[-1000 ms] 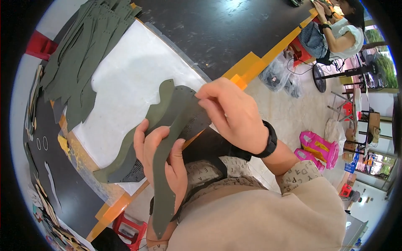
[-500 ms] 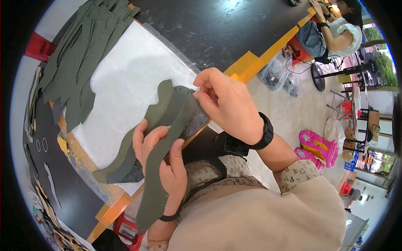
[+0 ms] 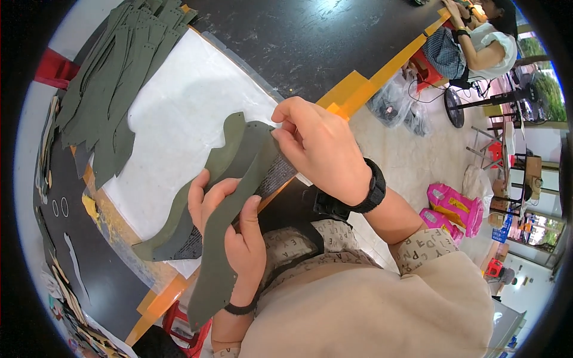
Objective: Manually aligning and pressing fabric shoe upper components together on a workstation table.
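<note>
A long, curved dark green strip of leather-like material (image 3: 218,256) runs across my left hand (image 3: 246,253), which grips it between its thumb and fingers. At the strip's upper end, my right hand (image 3: 325,152) pinches its corner with thumb and index finger. The strip's lower end hangs free past my left wrist. Beneath lie an olive wavy piece (image 3: 218,158) and a grey-green piece (image 3: 249,143), overlapping on a white sheet (image 3: 179,101). A dark piece with fine light markings (image 3: 277,174) shows beside the strip's upper part. My fingers hide part of these layers.
A heap of similar dark green strips (image 3: 119,83) covers the sheet's far left. Orange tape (image 3: 358,89) lines the black table (image 3: 268,42). Farther right are a seated person (image 3: 477,51), a black fan (image 3: 453,108), plastic bags (image 3: 391,101) and pink packages (image 3: 456,206).
The strip's lower end has swung slightly left. My right hand has shifted a little left, still pinching the upper end. My left hand keeps its grip.
</note>
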Tool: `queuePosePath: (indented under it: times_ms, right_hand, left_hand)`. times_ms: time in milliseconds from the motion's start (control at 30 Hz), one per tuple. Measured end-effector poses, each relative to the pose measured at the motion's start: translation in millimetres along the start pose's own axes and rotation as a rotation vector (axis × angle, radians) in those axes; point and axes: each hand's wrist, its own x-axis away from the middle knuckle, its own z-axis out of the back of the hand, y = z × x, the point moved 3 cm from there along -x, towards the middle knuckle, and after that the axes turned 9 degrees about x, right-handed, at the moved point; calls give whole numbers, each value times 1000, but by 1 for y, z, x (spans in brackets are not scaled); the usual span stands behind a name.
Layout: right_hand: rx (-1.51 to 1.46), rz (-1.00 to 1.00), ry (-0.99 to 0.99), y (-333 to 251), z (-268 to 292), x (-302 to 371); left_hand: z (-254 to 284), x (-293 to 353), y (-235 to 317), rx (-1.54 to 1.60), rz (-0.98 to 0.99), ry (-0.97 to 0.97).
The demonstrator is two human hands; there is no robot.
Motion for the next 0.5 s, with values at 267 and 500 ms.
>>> queuePosePath:
  times_ms: [267,500]
  right_hand:
    - [60,37,-17,3,-2,-3]
    - [145,224,53,-7,-1,-10]
  left_hand:
    - [-3,0,-3,10,-39,47]
    - [-4,0,-6,33,-34,124]
